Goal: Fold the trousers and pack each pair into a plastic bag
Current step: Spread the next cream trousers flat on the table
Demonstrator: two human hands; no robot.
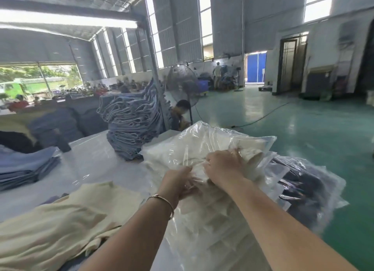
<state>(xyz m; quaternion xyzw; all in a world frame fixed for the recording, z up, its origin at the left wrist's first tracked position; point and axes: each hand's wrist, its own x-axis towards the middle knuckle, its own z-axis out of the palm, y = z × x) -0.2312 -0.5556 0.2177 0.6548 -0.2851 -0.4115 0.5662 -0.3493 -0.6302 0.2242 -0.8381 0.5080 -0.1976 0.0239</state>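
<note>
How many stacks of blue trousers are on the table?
2. A tall stack of blue trousers stands at the table's far side, left of the bagged cream pair. A low stack lies at the left edge; others may be hidden.

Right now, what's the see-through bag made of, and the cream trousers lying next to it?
The bag looks like thin clear plastic film: glossy, crinkled, with the pale trousers inside showing through. Both hands, left hand and right hand, hold it. The loose cream trousers look like soft woven cloth, perhaps cotton: matte, draped in gentle folds. The exact fibre can't be told.
</note>
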